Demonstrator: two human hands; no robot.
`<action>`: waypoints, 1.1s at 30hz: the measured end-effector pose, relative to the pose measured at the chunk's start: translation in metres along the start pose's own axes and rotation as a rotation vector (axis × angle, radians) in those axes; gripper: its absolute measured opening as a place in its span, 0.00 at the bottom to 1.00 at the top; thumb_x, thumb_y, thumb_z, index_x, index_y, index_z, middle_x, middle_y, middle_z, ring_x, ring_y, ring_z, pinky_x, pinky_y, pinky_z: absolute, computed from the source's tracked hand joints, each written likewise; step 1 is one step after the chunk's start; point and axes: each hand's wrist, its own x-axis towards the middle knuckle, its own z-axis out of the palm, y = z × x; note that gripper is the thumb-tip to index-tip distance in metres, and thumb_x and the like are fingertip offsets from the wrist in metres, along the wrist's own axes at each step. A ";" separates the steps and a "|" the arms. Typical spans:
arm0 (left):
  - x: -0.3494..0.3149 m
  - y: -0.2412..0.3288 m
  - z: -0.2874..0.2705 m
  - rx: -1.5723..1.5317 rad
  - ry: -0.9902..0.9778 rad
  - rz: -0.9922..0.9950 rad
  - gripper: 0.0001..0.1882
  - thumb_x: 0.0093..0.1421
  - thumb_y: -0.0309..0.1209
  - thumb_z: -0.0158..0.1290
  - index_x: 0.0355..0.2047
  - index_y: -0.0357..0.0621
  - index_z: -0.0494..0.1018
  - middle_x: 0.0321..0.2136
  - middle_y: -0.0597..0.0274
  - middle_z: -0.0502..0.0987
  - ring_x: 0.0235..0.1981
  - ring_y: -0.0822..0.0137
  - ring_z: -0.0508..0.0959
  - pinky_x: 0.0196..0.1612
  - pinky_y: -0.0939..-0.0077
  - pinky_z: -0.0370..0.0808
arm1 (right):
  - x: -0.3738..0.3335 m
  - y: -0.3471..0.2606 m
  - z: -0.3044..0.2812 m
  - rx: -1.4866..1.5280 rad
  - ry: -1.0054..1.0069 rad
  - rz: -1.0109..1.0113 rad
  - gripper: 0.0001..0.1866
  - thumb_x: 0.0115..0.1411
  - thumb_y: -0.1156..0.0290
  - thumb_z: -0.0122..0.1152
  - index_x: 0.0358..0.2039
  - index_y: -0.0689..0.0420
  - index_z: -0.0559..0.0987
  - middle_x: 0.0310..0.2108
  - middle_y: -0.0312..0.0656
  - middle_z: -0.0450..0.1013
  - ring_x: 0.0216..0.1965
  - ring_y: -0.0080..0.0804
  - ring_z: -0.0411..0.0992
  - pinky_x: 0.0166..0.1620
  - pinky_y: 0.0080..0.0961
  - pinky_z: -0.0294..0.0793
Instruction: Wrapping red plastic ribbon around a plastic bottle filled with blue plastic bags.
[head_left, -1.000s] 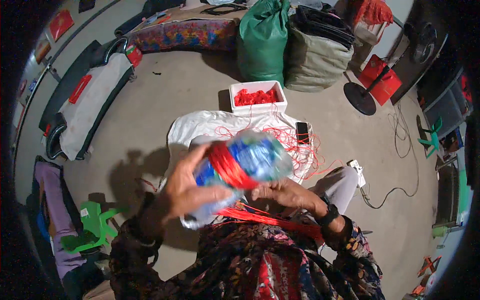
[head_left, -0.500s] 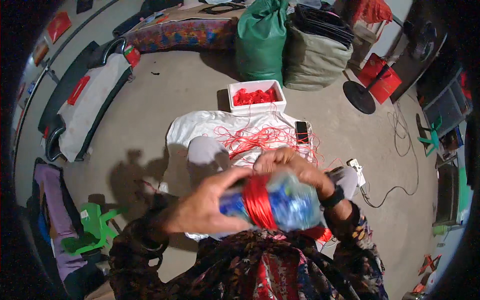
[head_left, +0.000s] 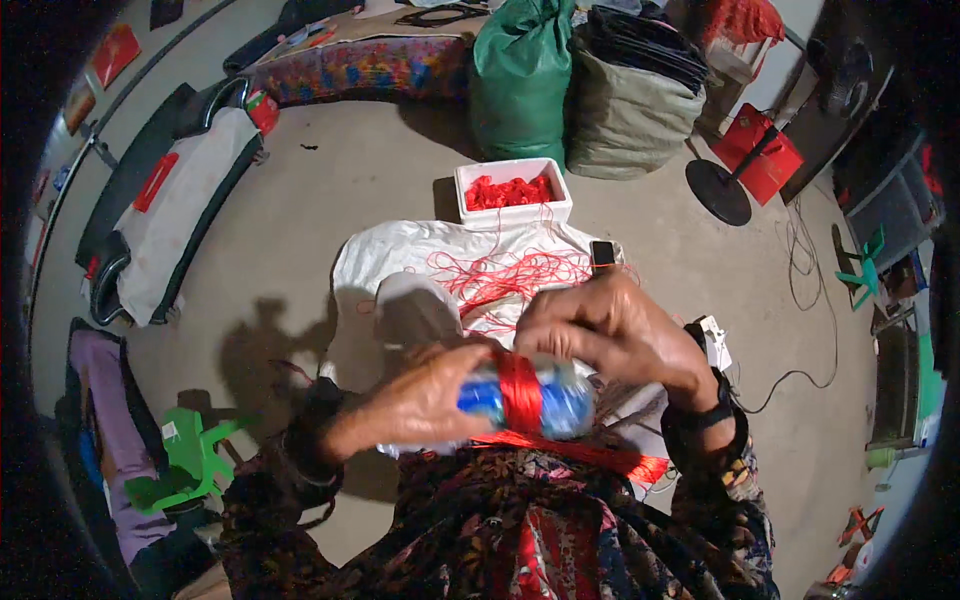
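My left hand (head_left: 425,395) is wrapped round one end of a clear plastic bottle (head_left: 568,408) with blue on it, lying sideways in front of my body. Red cord (head_left: 521,395) is wound in a thick band round the bottle's middle. Just above the bottle's right half is my right hand (head_left: 615,325), its fingers curled together in a pinch close to the band. The strand at those fingertips is mostly hidden and blurred. Beyond the hands, loose loops of thin red cord (head_left: 510,278) lie tangled on a white sheet (head_left: 365,262).
A white foam box (head_left: 515,218) with red cord inside stands past the sheet, and a phone (head_left: 602,253) lies at its right. Flattened red strands (head_left: 640,466) rest on my lap. A white power strip (head_left: 714,340), a green stool (head_left: 185,455) and a fan base (head_left: 718,192) stand around me.
The bottle has turned and drawn away from my right hand's palm. My right hand has risen to the right above it, while my left hand keeps its hold.
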 end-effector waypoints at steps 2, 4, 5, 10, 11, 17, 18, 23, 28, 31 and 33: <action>-0.011 0.027 -0.016 -0.277 0.016 0.104 0.47 0.37 0.41 0.71 0.57 0.38 0.65 0.50 0.52 0.73 0.54 0.60 0.73 0.58 0.66 0.68 | 0.005 0.027 -0.005 0.041 0.021 0.152 0.11 0.64 0.67 0.59 0.35 0.62 0.81 0.28 0.36 0.78 0.31 0.18 0.72 0.35 0.22 0.73; -0.018 0.035 -0.028 -0.426 0.083 0.201 0.47 0.38 0.38 0.70 0.58 0.37 0.63 0.51 0.51 0.72 0.56 0.60 0.71 0.59 0.65 0.66 | -0.007 0.073 0.016 0.324 0.088 0.272 0.13 0.62 0.64 0.62 0.37 0.62 0.81 0.30 0.36 0.79 0.33 0.17 0.72 0.37 0.21 0.73; -0.025 0.031 -0.036 -0.435 0.149 0.238 0.46 0.40 0.35 0.69 0.59 0.36 0.62 0.51 0.50 0.72 0.57 0.60 0.69 0.61 0.65 0.64 | -0.013 0.086 0.022 0.452 -0.063 0.032 0.15 0.59 0.61 0.64 0.38 0.61 0.81 0.33 0.35 0.78 0.35 0.20 0.72 0.40 0.21 0.73; -0.014 0.003 -0.053 -0.786 0.287 0.055 0.43 0.39 0.30 0.69 0.56 0.35 0.65 0.47 0.55 0.75 0.51 0.64 0.74 0.58 0.67 0.67 | -0.034 0.082 0.064 0.051 0.015 0.221 0.14 0.65 0.60 0.58 0.38 0.60 0.79 0.30 0.40 0.77 0.31 0.27 0.74 0.36 0.28 0.72; -0.009 -0.005 -0.051 -0.801 0.311 0.003 0.42 0.39 0.30 0.69 0.55 0.35 0.66 0.46 0.55 0.76 0.49 0.64 0.75 0.57 0.67 0.68 | -0.032 0.065 0.052 0.002 -0.061 0.216 0.15 0.66 0.60 0.56 0.41 0.60 0.79 0.31 0.41 0.77 0.33 0.26 0.74 0.36 0.27 0.72; 0.006 -0.040 -0.005 -0.257 0.165 -0.016 0.38 0.43 0.35 0.68 0.54 0.41 0.67 0.43 0.55 0.78 0.43 0.61 0.78 0.54 0.69 0.71 | -0.017 -0.025 0.010 0.013 -0.024 0.085 0.11 0.65 0.67 0.57 0.32 0.63 0.78 0.22 0.44 0.73 0.27 0.29 0.74 0.32 0.29 0.71; 0.005 -0.018 -0.005 -0.227 0.103 0.046 0.38 0.43 0.35 0.67 0.55 0.41 0.66 0.43 0.52 0.77 0.44 0.60 0.77 0.52 0.67 0.71 | -0.015 -0.017 0.008 0.043 0.078 0.014 0.11 0.65 0.67 0.57 0.33 0.63 0.79 0.24 0.43 0.75 0.29 0.28 0.75 0.34 0.26 0.72; -0.011 0.039 -0.018 -0.473 -0.024 0.271 0.40 0.44 0.35 0.66 0.57 0.38 0.63 0.47 0.49 0.73 0.51 0.62 0.74 0.55 0.65 0.69 | -0.020 0.075 0.012 0.284 0.127 0.237 0.11 0.64 0.66 0.59 0.38 0.61 0.81 0.35 0.35 0.79 0.35 0.22 0.74 0.39 0.24 0.73; -0.018 0.018 -0.050 -0.843 0.250 0.022 0.42 0.39 0.31 0.70 0.56 0.37 0.66 0.49 0.56 0.74 0.52 0.64 0.73 0.58 0.67 0.67 | -0.043 0.081 0.060 0.250 0.088 0.222 0.11 0.65 0.64 0.58 0.40 0.58 0.80 0.34 0.33 0.78 0.35 0.24 0.74 0.38 0.26 0.73; 0.009 -0.020 -0.045 -0.713 0.240 -0.027 0.42 0.39 0.32 0.68 0.57 0.36 0.65 0.47 0.56 0.75 0.50 0.65 0.73 0.57 0.68 0.67 | -0.043 0.058 0.054 -0.024 -0.035 0.064 0.12 0.67 0.63 0.55 0.37 0.60 0.79 0.29 0.36 0.77 0.30 0.25 0.75 0.32 0.29 0.73; 0.017 -0.044 -0.035 -0.336 0.193 -0.115 0.42 0.42 0.36 0.66 0.57 0.36 0.64 0.48 0.57 0.74 0.51 0.65 0.72 0.58 0.68 0.66 | -0.030 0.003 0.034 -0.155 -0.109 0.061 0.11 0.67 0.66 0.55 0.34 0.61 0.79 0.26 0.38 0.76 0.30 0.26 0.76 0.33 0.28 0.73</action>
